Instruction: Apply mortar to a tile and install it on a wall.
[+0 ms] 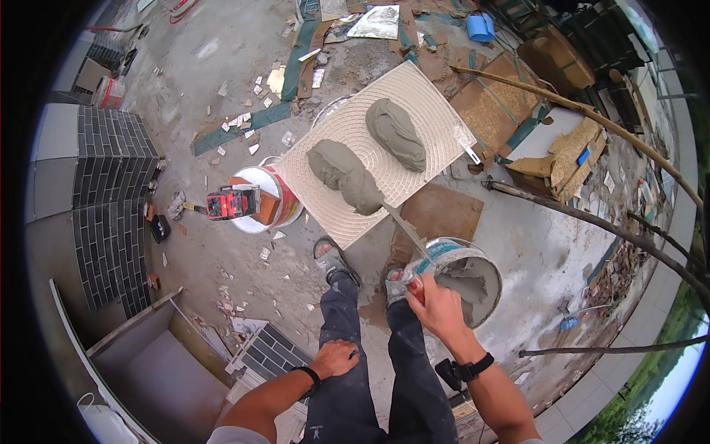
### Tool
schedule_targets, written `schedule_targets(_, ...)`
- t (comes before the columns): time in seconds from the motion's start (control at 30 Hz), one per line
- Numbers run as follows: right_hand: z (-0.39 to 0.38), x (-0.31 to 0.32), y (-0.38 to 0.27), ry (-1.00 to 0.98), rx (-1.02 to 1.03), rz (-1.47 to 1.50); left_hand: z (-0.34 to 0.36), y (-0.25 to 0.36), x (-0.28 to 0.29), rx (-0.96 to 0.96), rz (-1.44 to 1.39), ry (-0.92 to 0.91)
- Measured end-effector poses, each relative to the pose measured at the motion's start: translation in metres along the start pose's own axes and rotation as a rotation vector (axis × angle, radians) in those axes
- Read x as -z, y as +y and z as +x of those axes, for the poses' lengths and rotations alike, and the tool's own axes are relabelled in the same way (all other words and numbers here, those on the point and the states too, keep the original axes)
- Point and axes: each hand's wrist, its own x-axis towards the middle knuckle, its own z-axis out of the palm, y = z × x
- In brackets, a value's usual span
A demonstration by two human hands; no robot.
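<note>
My right hand (pixel 441 307) is wrapped round the red handle of a trowel (pixel 407 231). Its long grey blade slants up to the left, and the tip touches a heap of wet mortar (pixel 336 174) on a big pale tile (pixel 340 231). A second mortar heap (pixel 397 133) lies farther right on that tile, whose surface shows curved combed ridges. Just beyond my right hand stands a bucket (pixel 494 277) holding grey mortar, partly hidden by the hand. Curled fingers show on my left hand (pixel 335 360), which rests on my left thigh; I see nothing in it.
A red cordless power tool (pixel 224 204) sits on a lidded bucket (pixel 259 177) left of the tile. Wooden poles (pixel 584 111) cross the right side. Cardboard (pixel 492 100) and broken tile pieces litter the floor. Dark brick-patterned panels (pixel 111 174) stand at the left.
</note>
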Motion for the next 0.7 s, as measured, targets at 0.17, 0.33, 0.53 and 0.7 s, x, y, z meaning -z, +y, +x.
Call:
schedule_targets(0.17,0.019,-0.015,0.006,-0.058,-0.102,0.026,-0.007,-0.009,-0.013,0.005,-0.011,0.046)
schedule_targets(0.33,-0.103,0.016,0.053,-0.144,-0.276,0.001,-0.009,-0.009,-0.02,-0.005,-0.023,0.008)
schedule_targets(0.53,-0.219,-0.059,0.156,-0.289,-0.558,-0.211,-0.003,-0.011,-0.015,0.005,0.002,-0.01)
schedule_targets(0.7,-0.265,-0.157,0.203,-0.229,-0.629,-0.079,-0.005,-0.009,-0.012,0.011,0.035,-0.026)
